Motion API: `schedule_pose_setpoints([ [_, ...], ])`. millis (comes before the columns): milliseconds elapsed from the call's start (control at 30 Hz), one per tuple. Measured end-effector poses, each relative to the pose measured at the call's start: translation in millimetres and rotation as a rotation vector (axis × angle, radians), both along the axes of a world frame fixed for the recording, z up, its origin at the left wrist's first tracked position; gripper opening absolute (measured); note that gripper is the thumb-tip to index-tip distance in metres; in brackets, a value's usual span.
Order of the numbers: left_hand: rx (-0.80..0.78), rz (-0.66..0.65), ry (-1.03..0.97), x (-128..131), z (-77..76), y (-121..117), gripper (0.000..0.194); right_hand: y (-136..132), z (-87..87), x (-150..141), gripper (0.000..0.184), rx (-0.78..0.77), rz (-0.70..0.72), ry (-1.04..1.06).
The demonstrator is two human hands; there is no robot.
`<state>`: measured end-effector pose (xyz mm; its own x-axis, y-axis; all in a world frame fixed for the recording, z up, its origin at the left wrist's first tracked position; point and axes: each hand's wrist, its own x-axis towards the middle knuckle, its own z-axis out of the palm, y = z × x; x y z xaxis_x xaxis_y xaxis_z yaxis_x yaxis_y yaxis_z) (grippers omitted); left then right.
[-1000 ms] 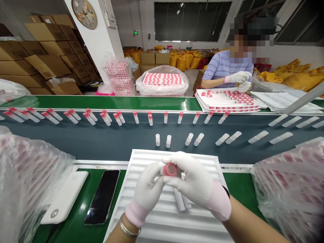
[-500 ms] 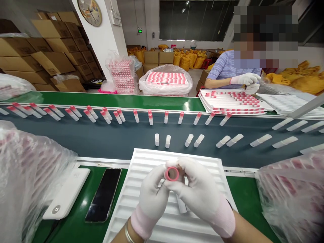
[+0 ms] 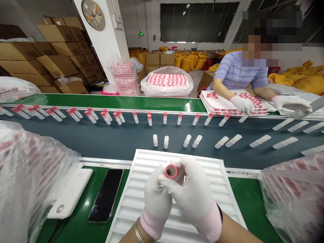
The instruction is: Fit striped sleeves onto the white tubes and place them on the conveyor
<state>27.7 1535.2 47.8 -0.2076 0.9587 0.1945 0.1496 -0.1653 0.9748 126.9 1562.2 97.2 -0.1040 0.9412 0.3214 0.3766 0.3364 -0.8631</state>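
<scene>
Both my gloved hands meet over a white ribbed tray (image 3: 141, 202). A small tube with a pink rim (image 3: 171, 171) points its open end at me; my right hand (image 3: 192, 189) wraps round it and my left hand (image 3: 157, 197) pinches it from the left. On the dark conveyor belt (image 3: 113, 140) beyond the tray stand several white tubes (image 3: 165, 141). Along the belt's far edge runs a row of pink-capped tubes (image 3: 149, 118).
A black phone (image 3: 106, 195) and a white flat device (image 3: 69, 197) lie left of the tray. Plastic bags of pink parts sit at left (image 3: 27, 182) and right (image 3: 293, 192). A person across the belt (image 3: 240, 72) reaches with gloved hands over a tray stack (image 3: 222, 103). Cardboard boxes (image 3: 50, 64) behind.
My hands have stayed over the tray, shifting slightly with the tube. The person across the belt has lowered both hands from chest height to the tray stack and belt edge.
</scene>
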Motion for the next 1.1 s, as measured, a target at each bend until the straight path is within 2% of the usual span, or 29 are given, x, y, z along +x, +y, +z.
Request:
schedule_pose_setpoints([
  [200,-0.083,-0.021,-0.074,-4,1.6,-2,0.016,7,7.3,16,0.026,0.036,0.339,-0.009],
  [267,-0.078,-0.045,-0.067,-3,1.3,-4,0.018,8,8.6,18,0.020,0.039,0.328,-0.016],
  [367,-0.062,-0.032,-0.080,-1,1.3,-6,0.021,5,10.1,14,0.009,0.047,0.226,0.000],
  [467,-0.068,-0.010,-0.086,0,3.5,-7,0.022,2,11.6,11,0.008,0.048,0.196,0.001],
  [600,-0.157,-0.030,-0.052,-5,10.9,-6,0.027,2,12.3,11,0.007,0.011,0.241,-0.007],
  [767,-0.321,-0.002,0.034,-20,20.9,-7,0.046,9,3.3,11,0.008,-0.062,0.332,-0.052],
  [900,-0.326,-0.015,0.073,-28,25.9,-11,0.052,8,-7.5,4,0.008,-0.053,0.399,-0.024],
  [1000,-0.295,-0.002,0.098,-34,27.5,-5,0.060,12,-7.0,-2,0.006,-0.030,0.426,-0.013],
  [1100,-0.214,0.008,0.158,-48,20.6,16,0.070,42,1.2,-6,0.003,0.011,0.458,-0.054],
])
